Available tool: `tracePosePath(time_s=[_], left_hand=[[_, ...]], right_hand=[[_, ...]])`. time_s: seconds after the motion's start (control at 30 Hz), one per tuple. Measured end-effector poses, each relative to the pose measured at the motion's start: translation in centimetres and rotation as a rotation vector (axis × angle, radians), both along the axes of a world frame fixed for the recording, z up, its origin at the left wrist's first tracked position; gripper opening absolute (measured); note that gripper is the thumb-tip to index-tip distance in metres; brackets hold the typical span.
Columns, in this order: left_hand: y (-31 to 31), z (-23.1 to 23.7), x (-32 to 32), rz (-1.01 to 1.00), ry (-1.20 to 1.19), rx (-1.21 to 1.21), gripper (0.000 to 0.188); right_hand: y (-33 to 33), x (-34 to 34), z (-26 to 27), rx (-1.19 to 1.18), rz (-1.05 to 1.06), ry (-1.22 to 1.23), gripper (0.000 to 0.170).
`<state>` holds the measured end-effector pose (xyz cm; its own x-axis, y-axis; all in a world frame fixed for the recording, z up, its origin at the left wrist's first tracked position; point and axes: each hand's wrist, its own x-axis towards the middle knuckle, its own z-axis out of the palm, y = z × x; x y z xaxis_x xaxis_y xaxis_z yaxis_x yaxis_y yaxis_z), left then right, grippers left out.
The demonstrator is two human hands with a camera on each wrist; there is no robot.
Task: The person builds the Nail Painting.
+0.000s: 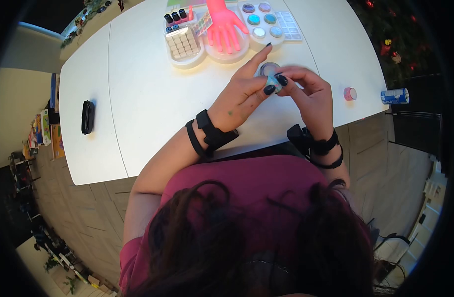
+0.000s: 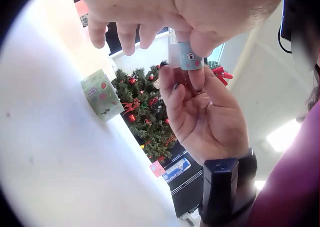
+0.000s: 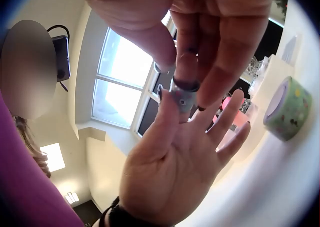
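Note:
Over the table, both hands meet at a small light-blue band with printed pictures (image 2: 190, 56), which curves round a fingertip of the right hand. My left hand (image 1: 237, 96) pinches it between thumb and index finger, the other fingers stretched out. From the other side, the right hand (image 1: 311, 94) holds it with bent fingers and thumb. Fingers partly hide the band (image 3: 183, 99) in every view. Just beyond the hands, a green roll of patterned tape (image 3: 290, 109) stands on the white table (image 1: 152, 109); in the head view the hands partly overlap this roll (image 1: 270, 69).
At the back, a pink model hand (image 1: 222, 24) rests on a white tray, between white blocks (image 1: 181, 43) with dark-capped bottles (image 1: 175, 16) and several glitter pots (image 1: 270, 19). A black case (image 1: 87, 117) lies left. A pink roll (image 1: 350, 93) and blue can (image 1: 395, 96) are right.

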<state>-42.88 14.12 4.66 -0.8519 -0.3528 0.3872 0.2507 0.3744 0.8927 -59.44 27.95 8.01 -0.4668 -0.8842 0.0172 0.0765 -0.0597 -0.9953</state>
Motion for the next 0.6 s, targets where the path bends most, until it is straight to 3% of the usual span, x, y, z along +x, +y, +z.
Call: tracePosePath(time_s=[0.07,0.13,0.2,0.37,0.43,0.47,0.5,0.57,0.6], left_hand=[[-0.1,-0.7,-0.1,0.007,0.011,0.049,0.037],[0.0,-0.7,0.1,0.013,0.019,0.098,0.037],[0.3,0.1,0.2,0.045,-0.003,0.218,0.039],[-0.7,-1.0,0.2,0.161,0.039,0.076,0.047],[-0.8,-0.7,0.3,0.218,0.064,0.089,0.051],[-0.8,-0.2,0.3,0.314,0.057,0.192,0.053],[-0.8,0.2,0.2,0.408,0.049,0.293,0.055],[-0.9,0.8,0.5,0.397,0.031,0.333,0.055],[-0.9,0.9,0.7,0.385,0.008,0.373,0.056]], right_hand=[[0.1,0.0,-0.1,0.082,0.083,-0.005,0.029],[-0.2,0.9,0.2,-0.083,0.107,-0.020,0.030],[-0.3,0.0,-0.4,-0.048,0.130,-0.017,0.029],[-0.6,-1.6,1.0,0.036,0.138,0.005,0.028],[-1.1,-2.6,1.4,0.118,0.083,0.217,0.026],[-1.4,-3.0,1.3,0.121,0.087,0.222,0.026],[-1.7,-3.3,1.2,0.131,0.095,0.393,0.024],[-2.4,-3.3,1.0,0.107,0.100,0.678,0.020],[-2.8,-3.2,0.9,0.107,0.101,0.682,0.020]])
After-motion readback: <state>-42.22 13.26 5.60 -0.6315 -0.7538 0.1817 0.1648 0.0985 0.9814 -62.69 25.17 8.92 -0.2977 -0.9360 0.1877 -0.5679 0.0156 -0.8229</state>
